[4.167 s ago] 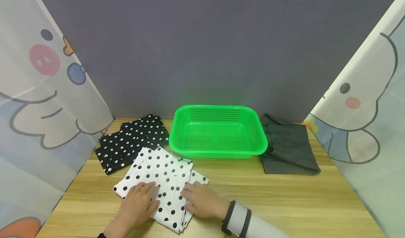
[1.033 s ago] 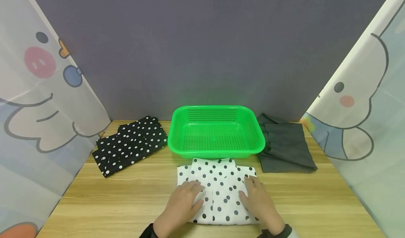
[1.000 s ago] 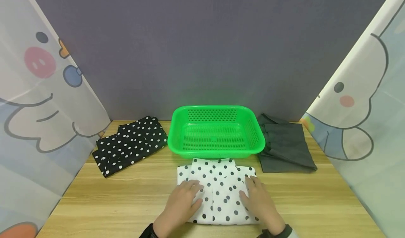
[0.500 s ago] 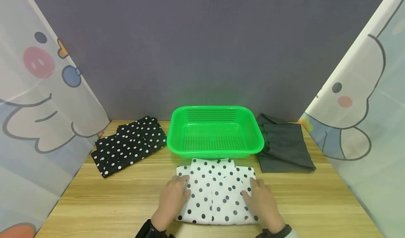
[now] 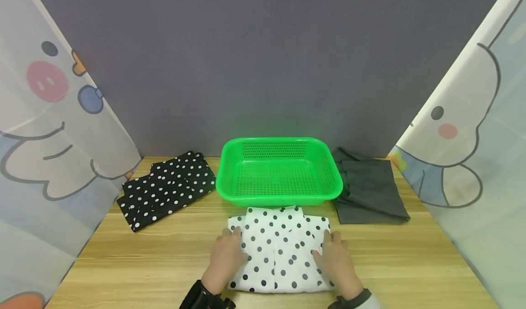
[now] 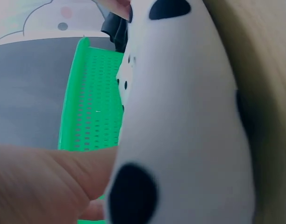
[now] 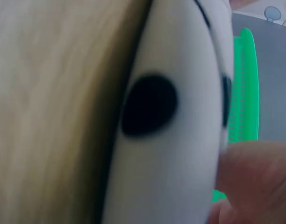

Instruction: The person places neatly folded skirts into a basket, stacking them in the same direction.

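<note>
A folded white cloth with black polka dots [image 5: 279, 249] lies squared up on the wooden table, a narrower raised flap at its far edge. At its left side my left hand [image 5: 226, 254] rests with bent, loose fingers along the edge and the thumb on the dotted top. My right hand [image 5: 339, 261] mirrors it on the right side, fingers on the border and thumb inward. Both wrist views show the rounded front fold close up, with the left thumb [image 6: 96, 163] and the right thumb [image 7: 255, 172] against the fabric. Fingertips are partly hidden there.
Just behind the white cloth stands a green perforated plastic basket [image 5: 279, 201]. To the left lies a folded black cloth with white dots [image 5: 168, 190], to the right a folded dark grey cloth [image 5: 376, 190]. A grey wall panel [image 5: 263, 71] rises behind.
The white cloth has come from the left to the middle, turned straight before the basket. Since then my left hand has slid outward to its left edge; the right shifts only slightly.
</note>
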`<action>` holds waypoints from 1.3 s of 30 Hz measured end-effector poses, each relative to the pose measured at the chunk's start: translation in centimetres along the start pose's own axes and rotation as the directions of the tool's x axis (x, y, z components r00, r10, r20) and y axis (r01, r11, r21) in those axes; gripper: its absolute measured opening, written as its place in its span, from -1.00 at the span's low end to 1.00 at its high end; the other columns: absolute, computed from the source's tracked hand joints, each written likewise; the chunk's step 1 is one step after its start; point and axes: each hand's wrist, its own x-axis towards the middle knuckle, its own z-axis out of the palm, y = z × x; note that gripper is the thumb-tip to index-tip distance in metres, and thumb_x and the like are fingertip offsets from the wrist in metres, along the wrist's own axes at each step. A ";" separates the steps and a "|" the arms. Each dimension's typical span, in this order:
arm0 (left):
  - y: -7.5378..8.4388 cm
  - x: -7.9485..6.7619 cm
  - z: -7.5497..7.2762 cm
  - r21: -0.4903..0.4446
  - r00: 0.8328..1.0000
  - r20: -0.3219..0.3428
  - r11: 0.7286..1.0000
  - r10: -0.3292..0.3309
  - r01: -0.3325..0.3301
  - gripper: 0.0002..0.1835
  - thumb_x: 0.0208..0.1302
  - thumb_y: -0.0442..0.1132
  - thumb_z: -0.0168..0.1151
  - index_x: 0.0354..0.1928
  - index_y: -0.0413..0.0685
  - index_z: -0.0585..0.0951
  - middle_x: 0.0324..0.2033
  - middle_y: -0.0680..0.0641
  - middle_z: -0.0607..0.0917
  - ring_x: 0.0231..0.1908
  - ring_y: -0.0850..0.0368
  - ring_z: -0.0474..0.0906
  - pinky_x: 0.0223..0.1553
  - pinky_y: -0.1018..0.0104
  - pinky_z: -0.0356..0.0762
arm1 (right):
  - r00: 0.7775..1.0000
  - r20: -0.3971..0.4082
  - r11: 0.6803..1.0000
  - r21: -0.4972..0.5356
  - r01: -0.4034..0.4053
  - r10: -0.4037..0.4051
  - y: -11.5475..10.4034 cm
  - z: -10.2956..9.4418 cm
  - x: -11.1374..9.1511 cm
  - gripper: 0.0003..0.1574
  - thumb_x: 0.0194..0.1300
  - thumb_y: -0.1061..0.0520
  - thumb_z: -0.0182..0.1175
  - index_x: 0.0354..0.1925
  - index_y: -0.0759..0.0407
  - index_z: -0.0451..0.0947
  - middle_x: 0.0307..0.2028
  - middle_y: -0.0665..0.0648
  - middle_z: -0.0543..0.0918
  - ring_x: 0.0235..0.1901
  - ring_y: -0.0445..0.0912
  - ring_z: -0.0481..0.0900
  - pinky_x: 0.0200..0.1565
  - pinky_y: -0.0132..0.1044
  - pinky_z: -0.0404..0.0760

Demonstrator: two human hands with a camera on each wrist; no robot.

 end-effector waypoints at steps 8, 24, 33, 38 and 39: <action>0.6 0.2 0.2 -0.002 1.000 0.010 1.000 -0.017 0.017 -0.27 -0.36 -0.24 0.43 -0.01 -0.37 0.42 -0.36 -0.29 0.42 -0.53 0.00 0.32 -0.59 0.27 0.31 | 0.999 -0.032 1.000 0.023 0.019 -0.018 -0.7 0.4 -0.1 -0.25 -0.07 0.13 0.26 0.00 0.58 0.28 -0.23 0.45 0.36 -0.42 0.11 0.41 -0.42 -0.11 0.51; 0.8 0.2 0.6 -0.166 0.994 0.058 0.981 -0.088 0.097 -0.46 -0.23 -0.46 0.25 -0.06 -0.40 0.39 -0.34 -0.30 0.45 -0.60 0.05 0.36 -0.62 0.27 0.36 | 0.999 0.049 0.989 0.147 0.012 -0.019 -0.4 0.6 0.6 -0.42 -0.03 0.30 0.13 -0.05 0.58 0.24 -0.37 0.33 0.39 -0.55 -0.04 0.39 -0.52 -0.23 0.46; 0.5 -0.3 -0.3 -0.278 0.997 0.014 0.957 -0.082 0.083 -0.59 -0.26 -0.54 0.13 -0.20 -0.33 0.45 -0.48 -0.11 0.43 -0.56 0.11 0.34 -0.56 0.32 0.36 | 0.989 0.131 0.940 0.321 -0.111 0.071 -0.2 0.0 0.7 -0.46 0.00 0.29 0.10 -0.01 0.48 0.25 -0.22 0.33 0.44 -0.29 0.10 0.50 -0.30 -0.09 0.52; 0.6 -1.3 -1.2 -0.296 0.994 -0.040 0.951 -0.102 0.086 -0.59 -0.28 -0.54 0.15 -0.21 -0.27 0.46 -0.46 -0.07 0.45 -0.51 0.14 0.38 -0.51 0.31 0.39 | 0.993 0.083 0.924 0.367 -0.103 0.078 -0.5 -0.5 0.1 -0.46 0.00 0.29 0.09 -0.01 0.46 0.25 -0.23 0.31 0.44 -0.31 0.05 0.49 -0.33 -0.13 0.52; 0.6 -1.6 -1.4 -0.299 0.993 -0.053 0.950 -0.105 0.084 -0.59 -0.28 -0.53 0.16 -0.22 -0.26 0.47 -0.46 -0.07 0.45 -0.50 0.14 0.40 -0.51 0.31 0.40 | 0.995 0.069 0.922 0.375 -0.098 0.077 -0.5 -0.6 -0.1 -0.46 -0.01 0.28 0.09 -0.01 0.45 0.25 -0.22 0.31 0.44 -0.31 0.05 0.49 -0.34 -0.14 0.52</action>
